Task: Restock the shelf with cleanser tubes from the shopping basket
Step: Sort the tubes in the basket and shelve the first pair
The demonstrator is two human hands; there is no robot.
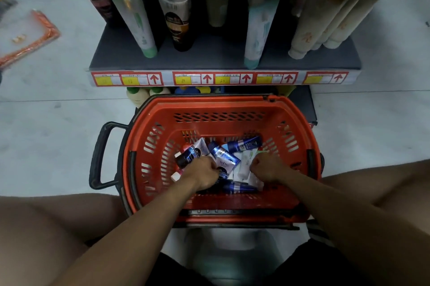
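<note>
cleanser tubes (224,157) lay heaped on the floor of the red shopping basket (300,122), mostly blue and white, crossing one another at odd angles. basket stood on the pale floor just in front of the shelf (209,57), black handle (100,155) folded out to the person's left. both forearms reached down into the basket. left hand (203,172) was knuckles up, fingers curled down among the blue tubes, apparently around one, though which tube could not be made out. a dark blue-capped tube (188,156) lay just beside that hand, toward the basket's left wall. right hand (265,168) was also curled, closed over a white tube (244,164) with green print near the basket's right side. on the shelf, tall tubes stood cap down: a green-capped tube (139,22) at left, a dark brown tube (179,20) beside it, a teal-capped tube (258,34) further right, cream tubes (318,29) leaning at far right. red-bordered price labels (204,78) ran along the shelf edge.
</note>
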